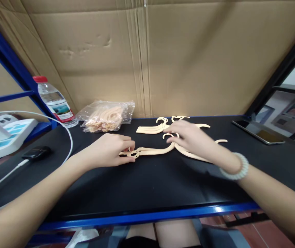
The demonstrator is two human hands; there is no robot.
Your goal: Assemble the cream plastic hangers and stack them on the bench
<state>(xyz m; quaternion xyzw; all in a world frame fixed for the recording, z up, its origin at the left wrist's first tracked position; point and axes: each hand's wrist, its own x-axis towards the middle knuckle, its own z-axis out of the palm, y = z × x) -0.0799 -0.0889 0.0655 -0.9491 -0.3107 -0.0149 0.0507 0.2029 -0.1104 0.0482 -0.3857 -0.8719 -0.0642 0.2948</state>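
A beige plastic folding clothes hanger lies on the black table, its arms stretched left and right of a small curled hook. My left hand is closed on its left end, thumb and fingers around the looped tips. Slightly blurred, my right hand is above the hanger's middle and right arm, near the hook. Its fingers are apart, and I see nothing held in them. Behind it, several more beige hangers lie bunched together, partly hidden by the right hand.
A clear plastic bag of beige pieces lies at the back, beside a water bottle with a red cap. On the left are a black device with a white cable and a white-blue appliance. A phone lies at right. Cardboard stands behind.
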